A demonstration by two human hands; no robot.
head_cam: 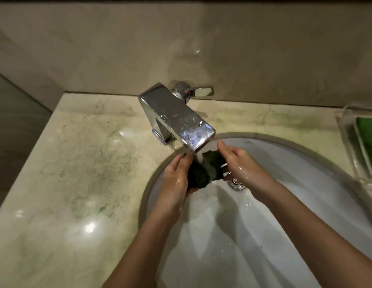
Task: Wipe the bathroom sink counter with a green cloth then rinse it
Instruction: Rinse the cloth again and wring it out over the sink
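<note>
Green cloth (203, 171) is hanging bunched and dark over the white sink basin (305, 183), directly under the spout of the chrome tap (176, 117) and just above and left of the metal drain (236, 183); a pale streak is showing between spout and cloth, and droplets are glistening on the basin wall; at the far right edge a clear tray (351, 146) is sitting on the counter (87, 163), holding a green item (368, 132) that is too cropped to identify; the marble counter is shining wet, with greenish smears around the basin rim and on the left side.

Both bare forearms are reaching in from the bottom edge over the basin; the left hand (176, 175) is gripping the cloth's left side, fingers curled round it and palm turned inward; the right hand (241, 163) is holding the cloth's right side, its lower fingers clamped into the fabric while the forefinger is pointing straight up toward the spout; both hands are gleaming with water; the tap's lever (201, 91) is pointing right, along the beige wall (181, 48).
</note>
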